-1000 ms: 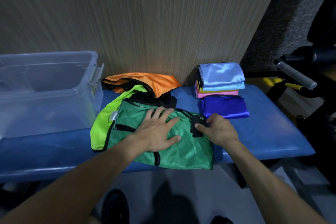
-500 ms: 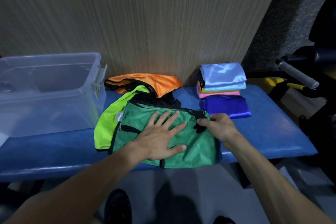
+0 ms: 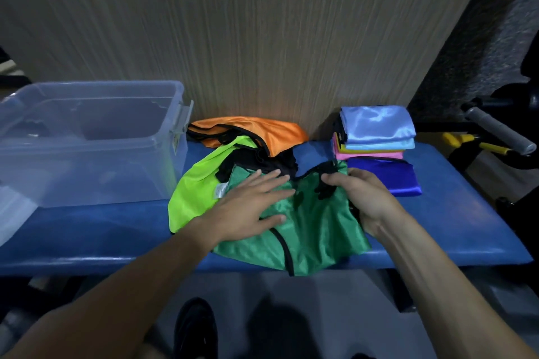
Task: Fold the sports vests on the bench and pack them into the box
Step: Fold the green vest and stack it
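Both forearms reach forward over the bench's [image 3: 452, 230] front edge. The left hand [image 3: 250, 207] lies flat, fingers spread, pressing the green vest [image 3: 318, 230], which drapes over that front edge near the middle. The right hand [image 3: 361, 198] curls its fingers around the vest's right side, pinching its black strap. Behind lie a lime vest [image 3: 198, 181] and an orange vest [image 3: 262, 131] toward the back edge. The clear box [image 3: 87, 140] sits at the left end; folded vests [image 3: 376, 140] stack at the back right.
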Motion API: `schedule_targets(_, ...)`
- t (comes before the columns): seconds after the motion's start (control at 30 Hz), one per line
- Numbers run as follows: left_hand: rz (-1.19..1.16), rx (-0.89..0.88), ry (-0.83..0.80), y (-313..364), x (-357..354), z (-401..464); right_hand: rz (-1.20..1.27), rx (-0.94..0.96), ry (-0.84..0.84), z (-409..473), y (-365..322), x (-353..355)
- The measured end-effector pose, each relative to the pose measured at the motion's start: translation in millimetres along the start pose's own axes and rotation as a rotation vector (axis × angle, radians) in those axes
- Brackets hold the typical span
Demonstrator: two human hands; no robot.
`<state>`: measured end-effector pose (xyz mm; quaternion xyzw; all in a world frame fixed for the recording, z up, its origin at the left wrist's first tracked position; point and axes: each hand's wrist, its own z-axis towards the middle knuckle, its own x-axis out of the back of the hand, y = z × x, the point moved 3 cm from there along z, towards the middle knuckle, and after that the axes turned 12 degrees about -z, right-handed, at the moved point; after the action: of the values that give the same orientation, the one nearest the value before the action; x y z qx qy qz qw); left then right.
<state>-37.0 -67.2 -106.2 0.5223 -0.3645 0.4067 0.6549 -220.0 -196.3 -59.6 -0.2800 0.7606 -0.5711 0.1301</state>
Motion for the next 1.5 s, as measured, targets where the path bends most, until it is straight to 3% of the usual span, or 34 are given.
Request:
schedule_targets(0.07,-0.238,0.043,0.208,-0.8,21.7,-4.6,-0.082,0.028,0.013,0.3,-8.1,-26.8)
schedule_targets(0.13,-0.585,0.240,0.333,-5.4,44.3,-10.8,-0.200,0.047,0.011,2.2,-13.6,-57.2)
schedule_targets(0.23,-0.960,0.528,0.262,-19.1,60.5,-22.2,-0.325,0.081,-0.047,2.2,-14.7,-108.5)
schedule_targets(0.3,-1.031,0.627,0.178,-30.1,58.3,-29.7,-0.396,0.090,-0.115,3.3,-8.4,-136.9)
schedule_targets(0.4,-0.917,0.693,0.189,-49.3,48.1,-28.2,-0.481,0.099,-0.175,6.6,0.1,-155.3)
schedule_targets(0.63,-0.628,0.635,0.145,-52.0,41.8,-18.5,-0.464,0.249,-0.276,11.6,15.5,-121.3)
schedule_targets(0.7,-0.513,0.634,0.213,-51.1,42.8,-14.8,-0.563,0.405,-0.212,10.4,20.4,-108.6)
schedule_targets(0.83,-0.461,0.660,0.278,-52.0,44.8,-9.6,-1.090,0.885,-0.105,-11.9,32.9,-96.1)
schedule_targets(0.93,-0.472,0.663,0.281,-54.9,38.1,-12.0,-1.322,0.985,-0.053,-37.8,56.2,-100.0)
schedule_targets(1.03,-0.475,0.670,0.310,-56.0,34.0,-13.8,-1.363,1.088,0.098,-54.9,74.8,-103.8)
schedule_targets(1.13,-0.480,0.669,0.327,-54.7,31.4,-16.6,-1.296,1.033,0.183,-58.8,81.6,-96.6)
schedule_targets(1.5,-0.514,0.675,0.380,-49.1,28.7,-22.0,-1.022,0.826,0.160,-69.6,97.4,-71.7)
